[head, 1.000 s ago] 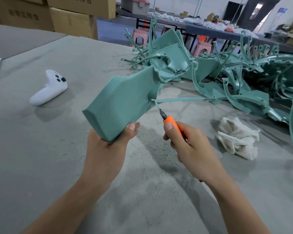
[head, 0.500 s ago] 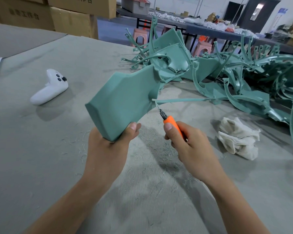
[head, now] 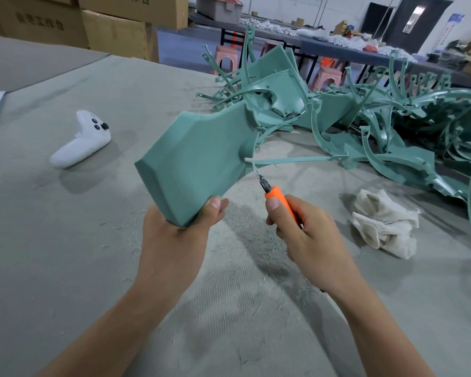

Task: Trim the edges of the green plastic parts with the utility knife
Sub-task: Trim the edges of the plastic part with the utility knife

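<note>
You can read dark print ending in 工作台 on the lower cardboard box (head: 38, 25) and the upper cardboard box (head: 136, 6) far left; leading characters blur. The blue wall sign (head: 453, 25) stays illegible to you

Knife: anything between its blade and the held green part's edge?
Nothing visible. The knife, in the right hand, has its tip at the green part's edge; the left hand grips the bottom corner, away from it.

I saw white controller (head: 80, 144) lying on grey felt table cover (head: 52, 254), at left. Crumpled beige cloth (head: 384, 224) lay on same cover, right side, well apart from controller. Behind, I noted stacked cardboard boxes (head: 117, 34), pink stools (head: 328, 77) by long dark table (head: 337, 51) with small clutter.
</note>
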